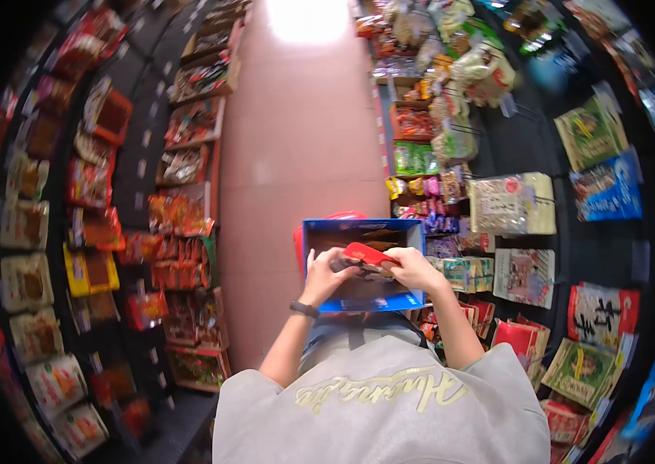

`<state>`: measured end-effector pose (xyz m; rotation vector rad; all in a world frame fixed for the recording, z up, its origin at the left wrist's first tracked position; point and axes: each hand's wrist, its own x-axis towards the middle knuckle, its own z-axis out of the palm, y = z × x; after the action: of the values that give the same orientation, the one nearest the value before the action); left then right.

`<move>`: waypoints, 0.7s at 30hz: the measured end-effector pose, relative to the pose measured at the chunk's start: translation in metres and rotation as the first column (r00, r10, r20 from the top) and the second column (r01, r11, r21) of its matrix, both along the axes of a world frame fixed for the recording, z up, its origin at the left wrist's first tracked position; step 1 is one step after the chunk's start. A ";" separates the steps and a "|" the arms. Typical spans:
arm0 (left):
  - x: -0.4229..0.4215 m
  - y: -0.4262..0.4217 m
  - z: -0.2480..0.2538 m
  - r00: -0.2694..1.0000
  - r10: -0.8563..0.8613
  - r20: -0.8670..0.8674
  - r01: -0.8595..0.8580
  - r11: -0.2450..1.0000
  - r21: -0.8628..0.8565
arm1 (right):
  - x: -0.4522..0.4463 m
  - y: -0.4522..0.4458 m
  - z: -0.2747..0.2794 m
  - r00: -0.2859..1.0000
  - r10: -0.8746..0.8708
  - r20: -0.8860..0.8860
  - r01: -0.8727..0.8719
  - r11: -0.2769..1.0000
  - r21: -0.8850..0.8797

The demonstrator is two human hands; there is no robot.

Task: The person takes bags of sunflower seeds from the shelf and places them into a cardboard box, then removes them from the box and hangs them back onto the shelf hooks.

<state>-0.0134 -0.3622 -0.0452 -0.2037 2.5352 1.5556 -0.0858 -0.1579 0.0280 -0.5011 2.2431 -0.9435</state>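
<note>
A small red packet [368, 253] with a darker lower part is held over an open blue cardboard box [397, 301]. My right hand [414, 271] pinches the packet's right end between thumb and fingers. At its left end, the curled fingers and thumb of my left hand [327, 272] close on the packet; a dark band circles that wrist. Inside the box lie brownish packs, partly covered by my hands and too dim to make out. Behind the box, part of a red object [300, 246] shows, its kind hidden.
Low bins of red snack packs [180, 214] line the left side of the aisle. On the right, bagged goods [509, 203] hang from hooks above bins of small colourful packets [415, 158]. Pinkish floor tiles [296, 139] stretch ahead between the shelves.
</note>
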 end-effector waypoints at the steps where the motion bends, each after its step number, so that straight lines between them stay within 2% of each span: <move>1: -0.010 0.004 0.007 0.997 -0.077 -0.013 0.078 0.982 0.174 | -0.001 0.013 0.023 0.999 -0.024 0.024 0.025 0.999 -0.023; 2: -0.021 0.012 0.013 0.987 -0.160 -0.032 0.161 0.926 0.343 | -0.001 0.027 0.045 0.997 -0.054 0.047 0.056 0.997 -0.045; 3: -0.029 0.021 0.024 0.965 -0.260 0.025 0.205 0.815 0.542 | 0.001 0.041 0.068 0.994 -0.086 0.067 0.091 0.993 -0.071; 4: -0.033 0.033 0.030 0.952 -0.299 -0.069 0.290 0.801 0.524 | 0.005 0.052 0.092 0.994 -0.106 0.021 0.107 0.992 -0.065; 6: -0.042 0.061 0.077 0.899 -0.437 0.016 0.326 0.694 0.642 | 0.019 0.085 0.103 0.978 -0.107 -0.178 0.087 0.989 -0.116; 8: -0.044 0.092 0.100 0.844 -0.533 0.060 0.329 0.603 0.727 | 0.035 0.109 0.142 0.961 -0.197 -0.195 0.185 0.980 -0.076; 9: -0.043 0.109 0.085 0.822 -0.569 0.006 0.359 0.526 0.771 | 0.043 0.126 0.153 0.963 -0.237 -0.129 0.241 0.971 0.010; 10: -0.042 0.128 0.088 0.835 -0.549 -0.049 0.372 0.496 0.785 | 0.054 0.142 0.163 0.937 -0.338 -0.082 0.327 0.937 -0.124; 12: -0.040 0.160 0.084 0.854 -0.502 -0.135 0.415 0.502 0.759 | 0.078 0.173 0.180 0.866 -0.499 0.026 0.470 0.795 -0.384; 13: -0.043 0.172 0.083 0.836 -0.534 -0.130 0.453 0.536 0.713 | 0.093 0.194 0.164 0.824 -0.524 0.215 0.533 0.587 -0.610; 14: -0.044 0.184 0.077 0.834 -0.540 -0.117 0.461 0.564 0.685 | 0.101 0.198 0.169 0.773 -0.577 0.263 0.535 0.371 -0.759; 16: -0.043 0.216 0.112 0.852 -0.519 -0.069 0.393 0.549 0.738 | 0.118 0.211 0.163 0.663 -0.708 0.243 0.524 0.207 -0.826; 18: -0.044 0.249 0.117 0.845 -0.524 -0.110 0.413 0.507 0.756 | 0.133 0.234 0.127 0.605 -0.788 0.112 0.619 0.378 -0.688; 19: -0.044 0.265 0.122 0.841 -0.529 -0.112 0.428 0.523 0.738 | 0.133 0.223 0.133 0.413 -0.910 -0.030 0.668 0.325 -0.669; 20: -0.044 0.280 0.127 0.838 -0.533 -0.115 0.441 0.539 0.717 | 0.136 0.226 0.117 0.248 -0.969 -0.010 0.707 0.188 -0.682; 21: -0.046 0.294 0.130 0.810 -0.576 -0.107 0.489 0.563 0.667 | 0.138 0.231 0.108 0.145 -0.985 0.091 0.683 0.034 -0.729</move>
<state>-0.0591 -0.0679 0.0847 0.5099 1.5300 1.9413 0.0522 0.0726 0.1361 0.7763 2.4852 -2.5803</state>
